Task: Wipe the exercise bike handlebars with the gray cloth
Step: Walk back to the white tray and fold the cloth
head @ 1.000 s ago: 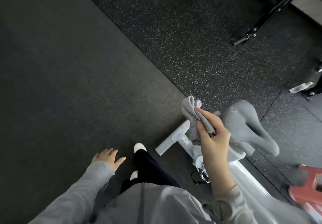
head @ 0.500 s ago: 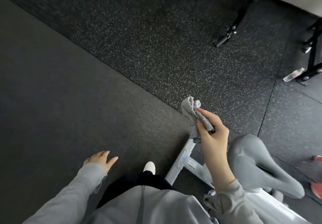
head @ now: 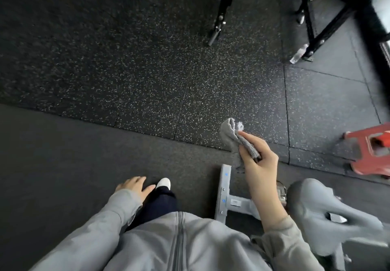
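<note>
My right hand (head: 258, 161) is raised in front of me and pinches a crumpled gray cloth (head: 233, 137), whose loose end sticks up above the fingers. Below and to the right stands the white exercise bike: its gray saddle (head: 320, 209) at the lower right and its white floor stabilizer bar (head: 223, 192) under my right forearm. The handlebars are out of view. My left hand (head: 135, 186) hangs by my left leg, fingers apart, holding nothing.
Speckled black rubber tiles cover the floor ahead, with a plain dark mat on the left. Black rack legs (head: 219, 17) stand at the top, a clear plastic bottle (head: 298, 54) lies by a rack foot, and a red stool (head: 371, 152) stands at the right edge.
The view has swung around: the bike saddle and base slid to the lower right and the red stool came into view. My right hand keeps the cloth raised; the left hand stays low.
</note>
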A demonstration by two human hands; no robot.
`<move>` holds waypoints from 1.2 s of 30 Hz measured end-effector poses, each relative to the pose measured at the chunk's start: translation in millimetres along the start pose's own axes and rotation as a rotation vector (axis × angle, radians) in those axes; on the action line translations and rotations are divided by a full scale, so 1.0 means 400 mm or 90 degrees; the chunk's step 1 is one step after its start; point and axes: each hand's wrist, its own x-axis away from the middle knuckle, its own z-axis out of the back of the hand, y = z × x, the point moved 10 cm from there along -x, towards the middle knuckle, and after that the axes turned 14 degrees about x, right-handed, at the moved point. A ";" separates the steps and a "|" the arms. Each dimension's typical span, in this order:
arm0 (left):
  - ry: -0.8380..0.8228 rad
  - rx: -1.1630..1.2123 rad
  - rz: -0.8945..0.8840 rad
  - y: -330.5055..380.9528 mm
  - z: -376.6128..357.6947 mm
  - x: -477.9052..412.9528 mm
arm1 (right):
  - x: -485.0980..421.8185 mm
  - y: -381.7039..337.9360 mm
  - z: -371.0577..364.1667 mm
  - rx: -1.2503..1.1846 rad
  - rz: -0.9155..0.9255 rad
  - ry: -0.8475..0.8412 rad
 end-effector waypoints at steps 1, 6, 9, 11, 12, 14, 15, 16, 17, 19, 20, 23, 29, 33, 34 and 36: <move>-0.003 -0.016 -0.021 0.019 0.043 -0.039 | -0.024 -0.002 -0.010 0.000 -0.016 0.020; -0.038 -0.111 -0.087 0.141 0.190 -0.175 | -0.101 -0.005 -0.015 -0.006 -0.072 0.106; -0.058 -0.162 -0.131 0.240 0.242 -0.234 | -0.135 0.025 0.024 -0.017 -0.116 0.179; -0.069 -0.195 -0.157 0.310 0.266 -0.270 | -0.160 0.061 0.057 -0.021 -0.154 0.222; -0.078 -0.209 -0.167 0.345 0.274 -0.289 | -0.174 0.081 0.073 -0.017 -0.171 0.238; -0.091 -0.235 -0.183 0.419 0.284 -0.328 | -0.203 0.122 0.110 -0.007 -0.200 0.266; -0.092 -0.252 -0.192 0.459 0.290 -0.348 | -0.219 0.144 0.129 -0.006 -0.215 0.282; -0.092 -0.268 -0.200 0.501 0.295 -0.368 | -0.238 0.169 0.146 -0.008 -0.230 0.297; -0.092 -0.281 -0.207 0.545 0.300 -0.387 | -0.259 0.194 0.165 -0.010 -0.245 0.311; -0.086 -0.309 -0.219 0.633 0.311 -0.425 | -0.308 0.238 0.208 -0.010 -0.273 0.339; -0.086 -0.330 -0.228 0.681 0.317 -0.443 | -0.334 0.257 0.235 -0.011 -0.280 0.354; -0.092 -0.370 -0.245 0.828 0.334 -0.481 | -0.397 0.300 0.316 0.000 -0.293 0.394; -0.076 -0.421 -0.337 1.148 0.345 -0.512 | -0.461 0.386 0.470 -0.014 -0.334 0.490; -0.090 -0.474 -0.379 1.324 0.330 -0.551 | -0.471 0.444 0.536 -0.030 -0.385 0.559; -0.093 -0.490 -0.392 1.365 0.324 -0.561 | -0.476 0.462 0.548 -0.033 -0.402 0.573; -0.098 -0.518 -0.413 1.446 0.309 -0.588 | -0.490 0.494 0.569 -0.041 -0.437 0.601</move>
